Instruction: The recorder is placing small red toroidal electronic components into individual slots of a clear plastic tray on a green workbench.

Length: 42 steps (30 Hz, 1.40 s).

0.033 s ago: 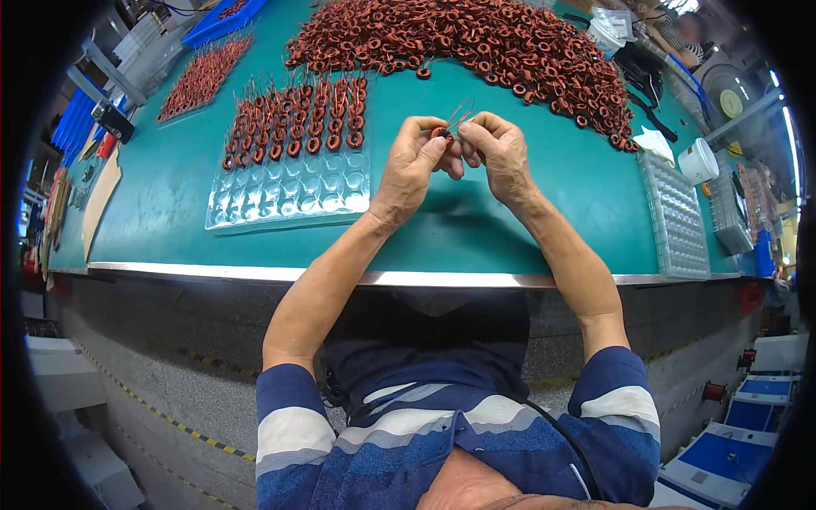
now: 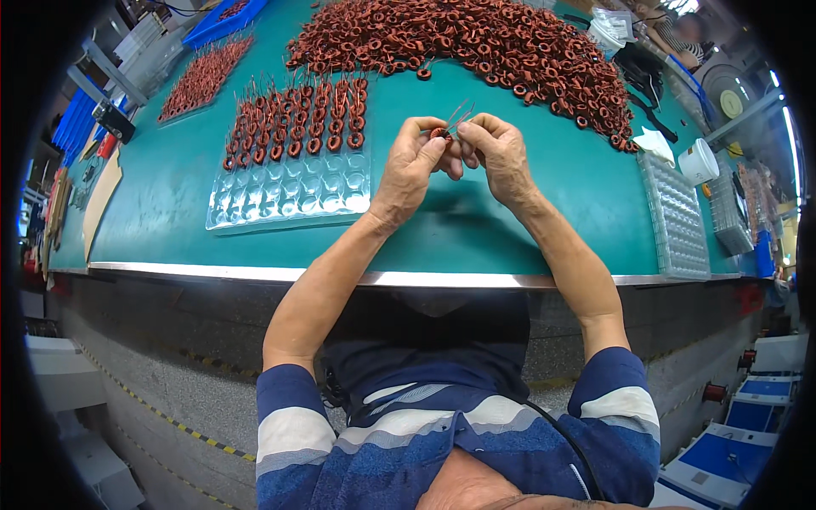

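Over the green table, my left hand (image 2: 408,170) pinches a small ring-shaped coil (image 2: 439,133) wound with copper-red wire. Thin wire leads (image 2: 461,112) stick up from the coil between my two hands. My right hand (image 2: 503,160) is closed at the leads, thumb and forefinger pressed together there; its fingers partly hide what they grip. Left of my hands lies a clear plastic tray (image 2: 289,202) with round pockets. Its far rows hold several upright coils (image 2: 297,127) with their leads up, and its near rows are bare.
A large heap of coils (image 2: 459,38) covers the table's far side. Another filled tray (image 2: 204,78) and a blue bin (image 2: 223,21) are at far left. Stacked clear trays (image 2: 677,217) and a white tub (image 2: 698,161) stand at right. A metal edge (image 2: 459,280) runs along the front.
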Each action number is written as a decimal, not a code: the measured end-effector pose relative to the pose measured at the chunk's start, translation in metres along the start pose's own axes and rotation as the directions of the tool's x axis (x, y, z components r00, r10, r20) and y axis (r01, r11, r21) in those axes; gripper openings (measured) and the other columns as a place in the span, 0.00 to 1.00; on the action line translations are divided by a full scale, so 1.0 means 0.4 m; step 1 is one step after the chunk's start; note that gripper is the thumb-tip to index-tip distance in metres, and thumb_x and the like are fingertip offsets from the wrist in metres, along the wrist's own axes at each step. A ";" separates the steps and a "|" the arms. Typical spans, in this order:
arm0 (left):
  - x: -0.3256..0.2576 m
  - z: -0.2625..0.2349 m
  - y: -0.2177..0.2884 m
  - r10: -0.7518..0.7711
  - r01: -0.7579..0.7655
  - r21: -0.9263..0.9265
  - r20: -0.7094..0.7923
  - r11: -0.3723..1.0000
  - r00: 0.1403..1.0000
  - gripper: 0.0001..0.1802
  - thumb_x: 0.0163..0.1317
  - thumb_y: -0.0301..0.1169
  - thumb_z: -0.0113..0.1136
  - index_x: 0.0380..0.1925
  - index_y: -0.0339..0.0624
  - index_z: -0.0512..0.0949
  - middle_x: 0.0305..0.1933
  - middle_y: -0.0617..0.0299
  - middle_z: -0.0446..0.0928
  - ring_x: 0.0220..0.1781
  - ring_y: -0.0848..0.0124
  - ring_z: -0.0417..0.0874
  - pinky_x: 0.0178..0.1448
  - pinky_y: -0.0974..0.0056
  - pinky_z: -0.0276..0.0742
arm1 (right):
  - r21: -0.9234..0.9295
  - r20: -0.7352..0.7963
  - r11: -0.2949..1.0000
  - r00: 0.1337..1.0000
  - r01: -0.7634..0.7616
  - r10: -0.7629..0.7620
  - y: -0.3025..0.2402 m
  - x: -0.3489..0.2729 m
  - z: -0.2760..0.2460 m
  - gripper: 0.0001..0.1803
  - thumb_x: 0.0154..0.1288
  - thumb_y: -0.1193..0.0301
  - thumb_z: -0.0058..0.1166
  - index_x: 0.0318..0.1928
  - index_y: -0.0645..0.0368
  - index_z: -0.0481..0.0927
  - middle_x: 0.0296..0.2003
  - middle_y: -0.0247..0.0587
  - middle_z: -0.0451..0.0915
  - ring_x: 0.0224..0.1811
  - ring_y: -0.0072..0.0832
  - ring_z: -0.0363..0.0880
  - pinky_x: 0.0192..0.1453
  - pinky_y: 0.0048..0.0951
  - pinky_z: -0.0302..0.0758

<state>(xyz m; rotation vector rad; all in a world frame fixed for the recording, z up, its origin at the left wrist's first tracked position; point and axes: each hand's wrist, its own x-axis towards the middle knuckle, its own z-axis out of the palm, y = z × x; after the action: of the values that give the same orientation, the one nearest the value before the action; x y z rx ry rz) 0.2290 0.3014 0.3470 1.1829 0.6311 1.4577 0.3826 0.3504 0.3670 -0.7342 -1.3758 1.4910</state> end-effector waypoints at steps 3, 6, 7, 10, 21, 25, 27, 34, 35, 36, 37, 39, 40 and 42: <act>0.003 -0.006 0.002 -0.050 0.049 -0.026 -0.048 0.998 0.998 0.18 0.71 0.31 0.46 0.57 0.33 0.62 0.39 0.56 0.75 0.35 0.70 0.78 0.43 0.66 0.77 | 0.009 0.000 0.995 0.995 -0.097 0.097 -0.001 0.003 0.003 0.13 0.63 0.63 0.59 0.35 0.62 0.78 0.24 0.33 0.77 0.23 0.17 0.69 0.29 0.19 0.67; 0.011 -0.014 0.005 -0.132 0.130 -0.036 -0.060 0.991 0.989 0.20 0.70 0.31 0.48 0.58 0.32 0.64 0.38 0.57 0.76 0.34 0.72 0.78 0.43 0.67 0.76 | 0.032 -0.010 0.984 0.984 -0.176 0.176 0.009 0.001 0.009 0.17 0.63 0.63 0.60 0.43 0.65 0.78 0.27 0.33 0.78 0.27 0.17 0.72 0.31 0.19 0.69; 0.013 -0.016 0.006 -0.188 0.187 -0.026 -0.036 0.982 0.981 0.20 0.70 0.31 0.48 0.58 0.31 0.65 0.38 0.58 0.77 0.34 0.73 0.78 0.42 0.68 0.75 | -0.005 -0.011 0.995 0.995 -0.097 0.097 0.016 0.002 0.008 0.18 0.63 0.63 0.60 0.45 0.66 0.78 0.28 0.34 0.79 0.29 0.17 0.73 0.32 0.19 0.69; 0.013 -0.023 0.001 -0.175 0.176 0.012 -0.059 0.984 0.983 0.15 0.70 0.31 0.49 0.50 0.32 0.72 0.35 0.60 0.77 0.32 0.75 0.77 0.38 0.71 0.74 | -0.082 -0.020 0.996 0.999 0.025 -0.026 0.031 0.000 0.013 0.18 0.63 0.64 0.60 0.46 0.66 0.79 0.30 0.34 0.79 0.30 0.17 0.74 0.34 0.19 0.71; 0.010 -0.031 -0.021 -0.174 0.188 0.113 -0.118 0.976 0.978 0.10 0.69 0.30 0.50 0.43 0.34 0.74 0.29 0.62 0.75 0.25 0.76 0.74 0.32 0.72 0.71 | 0.048 -0.054 0.996 0.996 -0.070 0.073 0.045 0.001 0.014 0.13 0.66 0.64 0.59 0.38 0.63 0.79 0.28 0.33 0.78 0.28 0.17 0.74 0.31 0.18 0.71; 0.010 -0.025 -0.019 -0.194 0.205 0.092 -0.116 0.974 0.974 0.10 0.68 0.30 0.50 0.42 0.34 0.73 0.28 0.63 0.75 0.25 0.75 0.74 0.31 0.72 0.71 | 0.169 -0.049 0.974 0.985 -0.153 0.163 0.045 0.014 -0.008 0.13 0.68 0.63 0.56 0.36 0.62 0.79 0.25 0.31 0.76 0.24 0.17 0.72 0.28 0.18 0.69; 0.010 -0.023 -0.019 -0.201 0.211 0.086 -0.112 0.974 0.973 0.09 0.68 0.30 0.50 0.42 0.35 0.73 0.28 0.62 0.75 0.24 0.75 0.74 0.31 0.72 0.71 | 0.192 -0.061 0.969 0.983 -0.158 0.172 0.044 0.014 -0.012 0.14 0.69 0.62 0.55 0.35 0.62 0.80 0.23 0.31 0.75 0.23 0.16 0.71 0.27 0.18 0.68; 0.012 -0.014 -0.019 -0.201 0.212 0.100 -0.111 0.972 0.973 0.09 0.68 0.30 0.51 0.41 0.36 0.73 0.28 0.62 0.75 0.25 0.75 0.75 0.31 0.71 0.71 | -0.097 -0.121 0.992 0.990 -0.081 0.069 0.034 0.009 -0.014 0.16 0.71 0.61 0.51 0.31 0.61 0.78 0.19 0.29 0.71 0.19 0.18 0.68 0.22 0.19 0.63; 0.013 -0.013 -0.021 -0.210 0.219 0.076 -0.110 0.973 0.971 0.08 0.68 0.30 0.50 0.41 0.36 0.73 0.28 0.63 0.75 0.25 0.75 0.75 0.31 0.71 0.71 | -0.022 -0.123 0.993 0.986 -0.114 0.110 0.039 0.009 -0.019 0.16 0.71 0.61 0.50 0.32 0.61 0.78 0.20 0.30 0.72 0.19 0.18 0.68 0.22 0.18 0.63; 0.013 -0.016 -0.022 -0.206 0.216 0.077 -0.112 0.973 0.972 0.08 0.68 0.30 0.50 0.41 0.36 0.73 0.28 0.63 0.75 0.25 0.75 0.75 0.31 0.71 0.71 | -0.023 -0.119 0.993 0.987 -0.112 0.108 0.042 0.011 -0.019 0.16 0.71 0.61 0.50 0.32 0.61 0.78 0.20 0.30 0.72 0.19 0.18 0.68 0.22 0.18 0.63; 0.013 -0.019 -0.023 -0.213 0.220 0.050 -0.124 0.974 0.969 0.08 0.69 0.30 0.50 0.41 0.37 0.74 0.28 0.63 0.75 0.25 0.75 0.75 0.31 0.71 0.71 | 0.078 -0.118 0.981 0.975 -0.178 0.186 0.045 0.013 -0.019 0.16 0.71 0.60 0.50 0.33 0.61 0.78 0.22 0.31 0.73 0.19 0.18 0.69 0.22 0.18 0.63; 0.012 -0.025 -0.026 -0.220 0.224 0.021 -0.137 0.974 0.966 0.08 0.69 0.30 0.50 0.41 0.37 0.74 0.28 0.63 0.75 0.25 0.75 0.75 0.31 0.71 0.71 | 0.178 -0.107 0.954 0.958 -0.243 0.265 0.047 0.015 -0.018 0.16 0.71 0.60 0.49 0.35 0.61 0.77 0.23 0.32 0.74 0.20 0.18 0.70 0.22 0.18 0.63; 0.013 -0.029 -0.028 -0.220 0.225 0.016 -0.152 0.974 0.963 0.08 0.69 0.30 0.50 0.41 0.37 0.74 0.28 0.63 0.75 0.25 0.75 0.76 0.31 0.71 0.71 | 0.133 -0.161 0.972 0.963 -0.194 0.214 0.046 0.015 -0.017 0.17 0.70 0.59 0.52 0.36 0.62 0.77 0.23 0.32 0.75 0.19 0.18 0.71 0.22 0.18 0.64; 0.013 -0.033 -0.027 -0.221 0.226 0.010 -0.174 0.974 0.960 0.08 0.69 0.30 0.50 0.41 0.37 0.74 0.28 0.63 0.75 0.25 0.75 0.76 0.31 0.72 0.71 | 0.084 -0.207 0.985 0.964 -0.150 0.164 0.043 0.014 -0.010 0.17 0.69 0.58 0.54 0.37 0.63 0.77 0.24 0.33 0.77 0.19 0.19 0.72 0.22 0.17 0.66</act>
<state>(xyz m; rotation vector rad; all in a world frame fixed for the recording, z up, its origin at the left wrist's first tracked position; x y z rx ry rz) 0.2220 0.3120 0.3346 0.9794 0.8790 1.3697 0.3799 0.3585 0.3507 -0.9494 -1.1212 1.5243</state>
